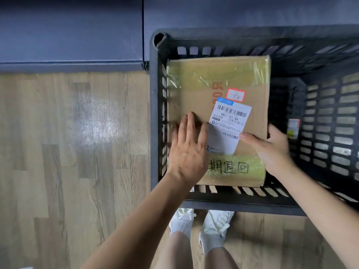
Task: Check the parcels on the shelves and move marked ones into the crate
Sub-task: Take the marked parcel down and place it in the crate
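Note:
A flat cardboard parcel (204,88) lies inside the black slatted crate (155,117), filling its left half. It carries a white barcode label (227,125), a small red-edged sticker (235,94) and handwritten black characters (231,167) on yellow tape near its front edge. My left hand (187,150) rests flat on the parcel's top with straight fingers. My right hand (272,148) grips the parcel's right edge, thumb lying over the top beside the label.
Another parcel's label (293,128) shows deep in the crate's right half. The crate stands on a wood-pattern floor (68,152) against a dark blue cabinet base (71,35). My white shoes (202,224) are just in front of the crate.

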`<state>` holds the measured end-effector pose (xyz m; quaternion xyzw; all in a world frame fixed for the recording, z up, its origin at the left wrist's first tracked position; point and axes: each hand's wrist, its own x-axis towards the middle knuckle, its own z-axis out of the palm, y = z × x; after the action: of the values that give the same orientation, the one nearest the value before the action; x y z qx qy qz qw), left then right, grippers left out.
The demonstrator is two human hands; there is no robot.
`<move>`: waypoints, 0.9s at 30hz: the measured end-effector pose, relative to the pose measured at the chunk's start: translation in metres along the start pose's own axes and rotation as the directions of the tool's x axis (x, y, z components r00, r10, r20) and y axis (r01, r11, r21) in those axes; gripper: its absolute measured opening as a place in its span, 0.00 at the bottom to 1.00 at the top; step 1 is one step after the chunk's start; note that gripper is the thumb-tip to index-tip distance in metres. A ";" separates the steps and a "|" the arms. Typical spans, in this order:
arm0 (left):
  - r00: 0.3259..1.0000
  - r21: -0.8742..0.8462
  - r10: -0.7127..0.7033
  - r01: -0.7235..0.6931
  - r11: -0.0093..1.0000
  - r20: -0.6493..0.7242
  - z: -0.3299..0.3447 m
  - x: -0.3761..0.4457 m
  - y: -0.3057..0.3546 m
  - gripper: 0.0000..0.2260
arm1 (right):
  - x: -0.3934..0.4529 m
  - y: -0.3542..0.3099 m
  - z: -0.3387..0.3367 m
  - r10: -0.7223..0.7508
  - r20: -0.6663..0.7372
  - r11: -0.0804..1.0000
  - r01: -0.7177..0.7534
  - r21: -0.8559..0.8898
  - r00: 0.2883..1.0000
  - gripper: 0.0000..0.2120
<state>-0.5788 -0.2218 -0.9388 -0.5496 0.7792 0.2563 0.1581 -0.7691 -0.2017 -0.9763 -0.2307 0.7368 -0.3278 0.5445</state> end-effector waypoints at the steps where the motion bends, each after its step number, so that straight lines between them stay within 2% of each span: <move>1: 1.000 -0.001 -0.010 0.010 1.000 0.024 0.004 0.004 -0.002 0.30 | 0.003 0.004 0.001 0.003 -0.003 1.000 -0.003 -0.007 1.000 0.17; 5: 0.989 -0.003 -0.046 0.047 0.999 0.142 0.016 0.021 -0.007 0.29 | 0.017 0.021 0.008 0.020 -0.006 0.999 -0.020 -0.028 1.000 0.17; 10: 0.965 -0.135 -0.165 0.194 0.972 0.202 0.023 0.034 -0.008 0.30 | 0.034 0.038 0.010 0.050 -0.021 0.992 -0.052 -0.114 0.999 0.19; 14: 0.961 -0.118 -0.174 0.202 0.972 0.214 0.026 0.036 -0.002 0.29 | 0.042 0.042 0.009 0.104 -0.013 0.976 -0.104 -0.193 0.995 0.21; 18: 0.950 -0.082 -0.173 0.200 0.976 0.262 0.023 0.036 0.001 0.29 | 0.047 0.035 0.008 0.195 0.002 0.916 -0.181 -0.358 0.981 0.25; 22: 0.936 -0.111 -0.142 0.186 0.976 0.322 0.014 0.037 -0.005 0.32 | 0.041 0.018 0.012 0.213 -0.085 0.836 -0.226 -0.500 0.973 0.28; 25: 0.941 -0.103 -0.074 0.113 0.988 0.329 -0.003 0.036 -0.010 0.37 | 0.032 -0.002 0.018 0.216 -0.154 0.798 -0.265 -0.541 0.964 0.37; 27: 0.936 -0.072 -0.063 0.094 0.993 0.346 -0.018 0.034 -0.012 0.38 | 0.023 -0.018 0.022 0.199 -0.150 0.779 -0.249 -0.576 0.969 0.39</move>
<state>-0.5783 -0.2618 -0.9444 -0.5336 0.7052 0.3754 0.2776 -0.7555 -0.2349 -0.9822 -0.2858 0.8454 -0.0248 0.4506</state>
